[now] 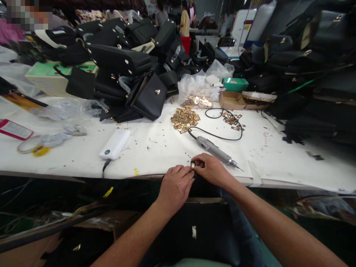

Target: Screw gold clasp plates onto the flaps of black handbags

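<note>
Small rectangular gold-coloured metal fitting (193, 164): shiny, pale in the middle, dark border around it, right at the near edge of the white worktop (155, 148), between both hands. From where I stand, the right hand (208, 168) has thumb and forefinger pinching its side. Left hand (176, 183): fingers bent, close together, tips just beside the fitting; thumb hidden, so can't tell if they grip or only press.

Under the hands, black smooth leather-like bag (208, 222): soft sheen, straight pale strip along the top of its front panel, one small shiny pale metal piece (194, 232) standing upright on that panel.

Just beyond the right hand, grey cylindrical electric screwdriver (214, 149) lies on the worktop, thin bit to the right. Past its cord end, loose heap of gold-coloured metal plates (185, 119), glossy, slotted, jumbled.
</note>
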The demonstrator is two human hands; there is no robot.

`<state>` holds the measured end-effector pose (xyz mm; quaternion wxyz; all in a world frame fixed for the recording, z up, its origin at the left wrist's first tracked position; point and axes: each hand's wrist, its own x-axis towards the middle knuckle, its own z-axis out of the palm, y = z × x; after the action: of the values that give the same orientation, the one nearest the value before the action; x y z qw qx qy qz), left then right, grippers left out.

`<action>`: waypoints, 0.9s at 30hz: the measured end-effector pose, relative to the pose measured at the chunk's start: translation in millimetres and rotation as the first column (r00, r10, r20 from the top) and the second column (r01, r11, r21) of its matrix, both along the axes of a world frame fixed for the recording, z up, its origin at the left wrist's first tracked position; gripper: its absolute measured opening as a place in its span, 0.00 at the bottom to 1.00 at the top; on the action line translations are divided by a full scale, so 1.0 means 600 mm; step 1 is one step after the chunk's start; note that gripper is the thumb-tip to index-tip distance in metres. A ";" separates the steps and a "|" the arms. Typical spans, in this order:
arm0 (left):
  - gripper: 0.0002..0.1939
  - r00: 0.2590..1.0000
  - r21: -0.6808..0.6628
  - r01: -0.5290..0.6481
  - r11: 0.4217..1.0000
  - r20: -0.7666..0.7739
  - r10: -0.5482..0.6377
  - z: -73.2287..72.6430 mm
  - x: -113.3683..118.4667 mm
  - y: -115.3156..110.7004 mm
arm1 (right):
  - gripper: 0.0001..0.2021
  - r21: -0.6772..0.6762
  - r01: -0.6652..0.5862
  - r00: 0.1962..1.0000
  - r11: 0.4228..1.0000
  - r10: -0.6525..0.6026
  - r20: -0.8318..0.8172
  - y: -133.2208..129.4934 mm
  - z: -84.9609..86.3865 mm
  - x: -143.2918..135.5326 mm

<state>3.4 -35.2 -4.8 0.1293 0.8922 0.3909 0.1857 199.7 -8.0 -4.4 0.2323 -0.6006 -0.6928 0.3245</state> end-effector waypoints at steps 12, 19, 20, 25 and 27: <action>0.11 1.000 -0.004 0.007 1.000 -0.001 -0.007 -0.001 -0.002 0.006 | 0.20 -0.133 0.055 0.998 0.990 -0.058 -0.019 0.007 0.008 -0.007; 0.10 0.994 0.011 0.049 0.999 -0.096 -0.048 0.010 0.000 0.013 | 0.18 -0.177 0.038 0.998 0.983 -0.027 0.064 0.015 0.011 -0.012; 0.10 0.993 0.013 0.053 0.998 -0.107 -0.052 0.011 -0.001 0.013 | 0.17 -0.180 0.024 0.998 0.983 -0.014 0.059 0.016 0.013 -0.011; 0.10 0.990 0.030 0.056 0.998 -0.128 -0.051 0.012 -0.002 0.010 | 0.15 -0.225 -0.039 0.999 0.974 0.044 0.018 0.020 0.023 -0.006; 0.10 0.989 0.035 0.052 0.998 -0.137 -0.046 0.011 -0.002 0.008 | 0.16 -0.227 -0.038 0.998 0.973 0.048 0.037 0.022 0.025 -0.008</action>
<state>1.9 -30.6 2.0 0.0895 0.9145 0.3731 0.1286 194.8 5.1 10.7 0.1406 -0.6148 -0.6689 0.3934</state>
